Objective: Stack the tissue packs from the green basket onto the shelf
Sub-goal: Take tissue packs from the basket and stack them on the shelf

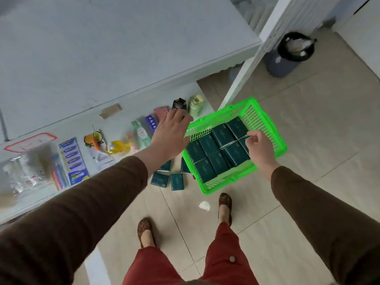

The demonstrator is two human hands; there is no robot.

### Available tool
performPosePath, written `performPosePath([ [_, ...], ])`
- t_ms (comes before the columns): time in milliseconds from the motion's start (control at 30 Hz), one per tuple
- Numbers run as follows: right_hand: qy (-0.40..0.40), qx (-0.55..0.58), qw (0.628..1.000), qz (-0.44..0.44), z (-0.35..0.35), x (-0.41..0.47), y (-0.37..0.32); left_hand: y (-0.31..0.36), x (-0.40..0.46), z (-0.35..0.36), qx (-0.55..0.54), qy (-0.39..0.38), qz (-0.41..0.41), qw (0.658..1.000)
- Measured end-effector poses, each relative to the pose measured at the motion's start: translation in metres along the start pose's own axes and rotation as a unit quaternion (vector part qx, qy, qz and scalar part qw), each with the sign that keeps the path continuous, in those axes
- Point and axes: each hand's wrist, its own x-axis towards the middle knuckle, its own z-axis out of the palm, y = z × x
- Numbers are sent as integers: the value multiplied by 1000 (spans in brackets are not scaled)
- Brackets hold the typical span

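The tissue packs [218, 153] are seen as small dark teal rectangular packets with faint pale print, laid flat in close rows inside the green basket [265, 128], a bright slatted plastic crate set on the tiled floor [308, 124] at about 2 o'clock from the person's feet. A few more loose packs [176, 181] of the same teal colour are found at the basket's 9 o'clock side, at the edge of the low white shelf [67, 128], some lying flat and one or two tilted against each other. Along the shelf, toward 10 o'clock from the basket, toothpaste boxes [147, 128], a yellow packet [118, 147], a fruit-printed card [93, 139], a blue blister card [73, 159] and blurred clear packaging are laid out; a dark bottle [179, 103] and a pale green bottle [196, 104] are stood at the basket's 11 o'clock corner. A white upright post [255, 58] is set just behind the basket at 12 o'clock, and a grey bin [287, 56] lined with a black bag is placed well beyond it at 1 o'clock. A white scrap [204, 206] is seen on the floor at 6 o'clock from the basket. The left hand [170, 134] is held over the basket's left rim with fingers extended and loosely spread, nothing gripped in it; its fingertips are seen in front of the dark bottle, and contact cannot be told. The right hand [260, 149] is held above the packs at the basket's right side, fingers curled and thumb and forefinger pinched on what looks like a thin edge of wrapping.
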Motion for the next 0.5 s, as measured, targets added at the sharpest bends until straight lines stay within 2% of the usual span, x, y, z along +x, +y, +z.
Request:
performPosePath([
  [133,-98,-81,990,54,-5,59,63,42,47,61,-30,-65,-51,996],
  [233,-200,-160,964,66,4,97,98,71,86,116,-48,-131,-74,987],
  [300,-234,-198,949,71,19,118,116,84,111,155,-51,-170,-89,980],
  [400,-245,-235,935,106,55,139,141,94,147,210,-44,-213,-94,972],
  [500,-234,-273,928,103,89,145,162,95,180,260,-10,-222,-72,972],
])
